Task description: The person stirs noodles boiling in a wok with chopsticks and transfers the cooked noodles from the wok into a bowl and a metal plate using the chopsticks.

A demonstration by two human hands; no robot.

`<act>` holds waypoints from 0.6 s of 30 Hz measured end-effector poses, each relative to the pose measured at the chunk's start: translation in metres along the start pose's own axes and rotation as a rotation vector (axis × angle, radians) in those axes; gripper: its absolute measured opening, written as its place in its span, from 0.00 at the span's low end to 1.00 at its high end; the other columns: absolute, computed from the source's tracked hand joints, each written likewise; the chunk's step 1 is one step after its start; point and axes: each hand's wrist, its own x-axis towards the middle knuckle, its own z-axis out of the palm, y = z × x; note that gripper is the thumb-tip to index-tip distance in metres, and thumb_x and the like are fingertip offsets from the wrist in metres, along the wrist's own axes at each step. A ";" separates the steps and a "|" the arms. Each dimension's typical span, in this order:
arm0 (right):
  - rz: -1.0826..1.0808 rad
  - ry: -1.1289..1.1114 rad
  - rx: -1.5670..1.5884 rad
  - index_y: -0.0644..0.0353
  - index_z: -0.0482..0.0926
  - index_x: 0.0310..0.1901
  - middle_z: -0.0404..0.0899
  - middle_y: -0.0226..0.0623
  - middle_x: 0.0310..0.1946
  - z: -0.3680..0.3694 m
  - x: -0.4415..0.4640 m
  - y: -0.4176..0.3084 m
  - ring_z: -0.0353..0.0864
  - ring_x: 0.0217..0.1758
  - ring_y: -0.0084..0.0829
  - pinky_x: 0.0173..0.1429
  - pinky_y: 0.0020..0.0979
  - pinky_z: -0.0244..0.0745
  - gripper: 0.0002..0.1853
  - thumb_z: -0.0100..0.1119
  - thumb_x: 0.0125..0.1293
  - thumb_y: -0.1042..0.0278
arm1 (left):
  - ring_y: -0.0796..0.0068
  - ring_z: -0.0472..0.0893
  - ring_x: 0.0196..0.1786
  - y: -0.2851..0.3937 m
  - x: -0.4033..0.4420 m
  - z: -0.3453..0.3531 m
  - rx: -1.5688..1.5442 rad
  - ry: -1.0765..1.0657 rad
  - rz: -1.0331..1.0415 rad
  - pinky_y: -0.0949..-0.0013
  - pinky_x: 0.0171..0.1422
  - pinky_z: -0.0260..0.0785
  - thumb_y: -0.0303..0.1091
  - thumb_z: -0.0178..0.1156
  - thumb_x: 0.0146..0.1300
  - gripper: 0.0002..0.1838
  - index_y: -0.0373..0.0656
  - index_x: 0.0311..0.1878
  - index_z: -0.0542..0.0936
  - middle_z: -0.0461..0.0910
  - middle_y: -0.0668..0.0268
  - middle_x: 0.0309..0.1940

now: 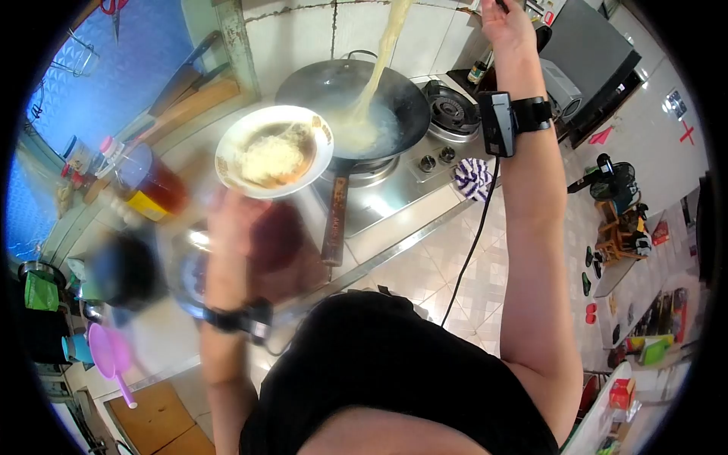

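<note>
My left hand [230,220], smeared by motion, grips the near rim of a white bowl [326,144] with a patterned edge. Pale noodles [269,161] and some brownish liquid are in it. The bowl is held tilted beside a black wok [413,102] on the stove. A long bundle of noodles [385,61] stretches from the pale, steaming liquid in the wok up past the top of the view. High at the top, my right hand [509,26] is closed around thin dark sticks that look like chopsticks; their far ends are out of view.
The wok's wooden handle [335,220] points toward me. A second burner [453,108] and a striped cloth [474,180] are to the right. On the left are an oil bottle [148,178], a knife [182,72] and a pink ladle [111,353]. A black cable [479,231] hangs from my right wrist.
</note>
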 end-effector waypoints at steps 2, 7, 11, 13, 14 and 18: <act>-0.046 0.058 -0.062 0.74 0.70 0.40 0.78 0.50 0.36 0.026 -0.005 -0.013 0.83 0.40 0.39 0.43 0.27 0.85 0.08 0.49 0.69 0.75 | 0.67 0.81 0.39 0.000 -0.002 0.004 -0.009 -0.009 0.005 0.65 0.45 0.78 0.29 0.52 0.63 0.20 0.35 0.58 0.68 0.79 0.58 0.45; -0.117 0.072 -0.092 0.76 0.70 0.41 0.77 0.54 0.38 0.060 -0.001 -0.037 0.83 0.39 0.44 0.40 0.28 0.86 0.09 0.49 0.69 0.75 | 0.67 0.81 0.39 0.001 -0.006 0.008 -0.017 -0.002 -0.002 0.65 0.44 0.78 0.28 0.51 0.63 0.21 0.37 0.59 0.67 0.78 0.57 0.46; -0.142 0.042 -0.077 0.76 0.70 0.40 0.77 0.54 0.36 0.069 0.006 -0.045 0.83 0.40 0.46 0.43 0.30 0.87 0.08 0.49 0.69 0.76 | 0.67 0.82 0.39 0.000 -0.006 0.009 -0.009 0.016 -0.009 0.65 0.44 0.79 0.28 0.50 0.64 0.21 0.38 0.60 0.66 0.79 0.57 0.45; -0.174 0.056 -0.073 0.76 0.70 0.40 0.77 0.54 0.36 0.077 0.010 -0.050 0.83 0.41 0.46 0.42 0.31 0.87 0.08 0.49 0.68 0.77 | 0.67 0.82 0.39 -0.001 -0.007 0.008 -0.022 0.005 -0.001 0.65 0.44 0.79 0.29 0.51 0.64 0.20 0.37 0.59 0.66 0.79 0.57 0.45; -0.203 0.075 -0.070 0.76 0.70 0.39 0.76 0.54 0.36 0.081 0.009 -0.051 0.82 0.41 0.46 0.42 0.31 0.87 0.07 0.49 0.68 0.77 | 0.68 0.82 0.39 -0.002 -0.007 0.007 -0.033 -0.004 0.003 0.65 0.44 0.79 0.29 0.51 0.64 0.20 0.36 0.59 0.67 0.79 0.57 0.45; -0.227 0.054 -0.075 0.77 0.69 0.37 0.76 0.55 0.37 0.109 0.018 -0.069 0.82 0.40 0.47 0.43 0.31 0.86 0.08 0.51 0.67 0.78 | 0.67 0.81 0.38 -0.003 -0.009 0.008 -0.028 -0.007 -0.009 0.65 0.43 0.79 0.29 0.52 0.64 0.19 0.35 0.58 0.67 0.79 0.57 0.44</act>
